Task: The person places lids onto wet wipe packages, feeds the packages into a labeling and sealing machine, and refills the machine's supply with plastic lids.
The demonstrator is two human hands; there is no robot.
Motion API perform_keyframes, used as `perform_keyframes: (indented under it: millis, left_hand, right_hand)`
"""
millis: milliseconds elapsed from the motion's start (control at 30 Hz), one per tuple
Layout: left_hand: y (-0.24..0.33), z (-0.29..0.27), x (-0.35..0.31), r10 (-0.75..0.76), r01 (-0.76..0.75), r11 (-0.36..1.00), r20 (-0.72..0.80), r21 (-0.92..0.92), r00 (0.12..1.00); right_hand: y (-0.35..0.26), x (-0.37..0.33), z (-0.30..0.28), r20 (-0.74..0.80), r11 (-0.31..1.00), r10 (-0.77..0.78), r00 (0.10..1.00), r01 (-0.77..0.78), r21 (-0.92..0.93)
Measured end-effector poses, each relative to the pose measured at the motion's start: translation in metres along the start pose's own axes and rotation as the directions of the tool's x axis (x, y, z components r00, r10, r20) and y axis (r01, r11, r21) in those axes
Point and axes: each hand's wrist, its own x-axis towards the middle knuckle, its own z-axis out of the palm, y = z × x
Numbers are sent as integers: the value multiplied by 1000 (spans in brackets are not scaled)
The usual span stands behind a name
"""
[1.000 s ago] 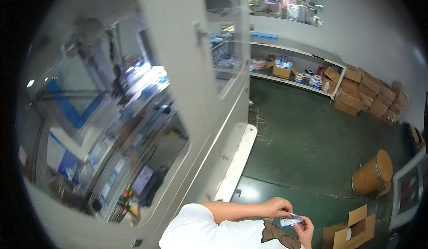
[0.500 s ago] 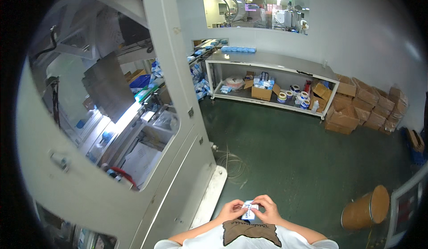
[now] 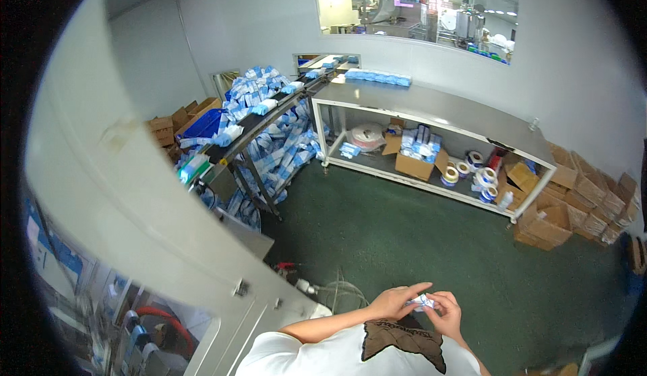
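my left hand (image 3: 394,303) and right hand (image 3: 445,314) grasp the small white-and-blue packet (image 3: 422,301) between them, above the green floor (image 3: 377,234). less of its face shows than half a second ago, so i seem mid-handling; the conveyor (image 3: 253,125) is fuller in view.

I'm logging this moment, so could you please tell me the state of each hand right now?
Left hand: at the left edge of the small white-and-blue item; its grip cannot be told.
Right hand: closed, holding the item.
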Motion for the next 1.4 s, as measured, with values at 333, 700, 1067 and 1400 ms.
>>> perform_keyframes:
  millis: [333,700,1067,1400]
  left_hand:
    - [-153,-161,181,8,216,936,-631,278,776]
    - [-338,-343,271,-310,306,939,-772,-157,555]
    - [-501,-611,462,-15,146,967,-524,210,852]
    - [-654,-773,532,-389,671,729,-726,134,567]
  right_hand:
    - [84,397,60,640,928,-215,738,359,-102]
    - [140,683,221,847,884,-321,424,454,107]
    - [223,962,311,722,981,-174,670,184,66]
    - [333,1205,514,996,650,-42,84,-754,91]
